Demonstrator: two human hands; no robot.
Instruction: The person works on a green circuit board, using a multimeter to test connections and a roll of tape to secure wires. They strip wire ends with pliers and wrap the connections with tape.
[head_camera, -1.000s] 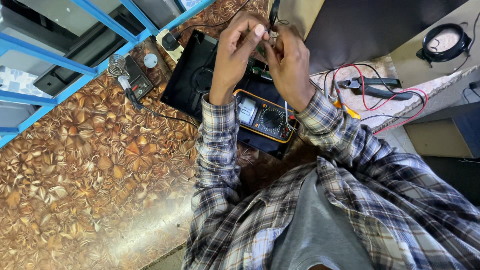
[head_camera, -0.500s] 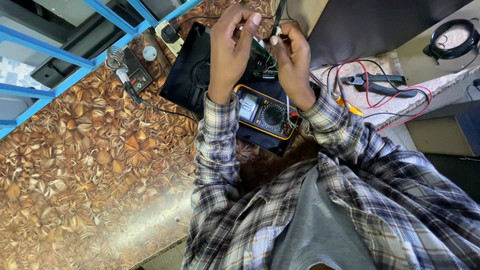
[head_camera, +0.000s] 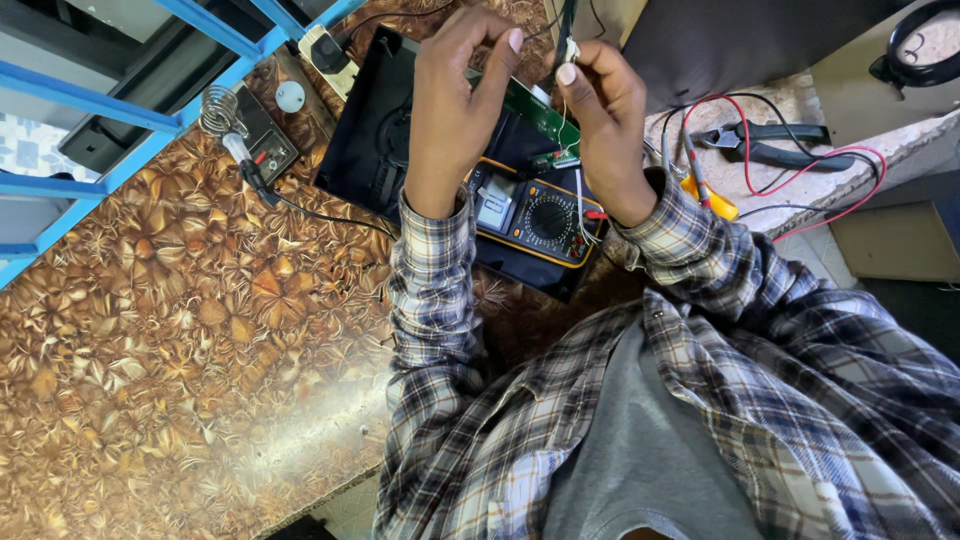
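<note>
Both my hands are raised together above a black device case (head_camera: 375, 140) and a green circuit board (head_camera: 540, 112). My right hand (head_camera: 610, 125) pinches a small white connector (head_camera: 572, 50) between thumb and forefinger, with thin pale wires (head_camera: 581, 205) hanging down from it. My left hand (head_camera: 450, 110) is just left of it, its fingertips pinched on a thin dark wire (head_camera: 540, 27) that runs to the connector. Under my wrists lies a yellow-edged multimeter (head_camera: 535, 215) with a round dial.
A soldering iron (head_camera: 252, 172) and its coil stand (head_camera: 220, 110) sit at the left on the brown patterned worktop (head_camera: 180, 330). Black pliers (head_camera: 765, 140) and red and black test leads (head_camera: 800, 175) lie at the right. A blue metal frame (head_camera: 110, 105) crosses the upper left.
My hands have stayed close together on the connector and wire with small finger shifts. The view has shifted slightly over the bench.
</note>
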